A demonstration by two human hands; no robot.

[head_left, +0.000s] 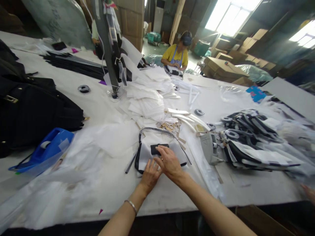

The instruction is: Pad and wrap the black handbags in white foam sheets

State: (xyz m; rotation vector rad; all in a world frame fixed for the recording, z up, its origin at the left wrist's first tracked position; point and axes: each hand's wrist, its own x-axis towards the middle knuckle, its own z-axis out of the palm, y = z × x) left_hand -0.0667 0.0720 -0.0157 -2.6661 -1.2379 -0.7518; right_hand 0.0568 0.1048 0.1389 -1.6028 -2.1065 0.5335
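Note:
A small black-trimmed handbag [145, 152] lies on the table in front of me, with a white sheet over its front and its strap arched at the far side. A black rectangular piece [154, 150] rests on the middle of that sheet. My right hand [169, 162] reaches over it, fingertips touching its near right part, fingers loosely extended. Flat on the near edge of the bag is my left hand [151, 173], fingers spread and close to the right hand. A dark thin strip [131, 163] sticks out at the bag's left side.
White sheets [147, 98] are heaped behind the bag. At right lie stacked bags [261, 154] beside a grey tape dispenser [209, 147]. A blue tape dispenser [49, 147] and black bags [36, 108] stand left. A metal post [105, 42] rises behind; a person in yellow [174, 55] works across.

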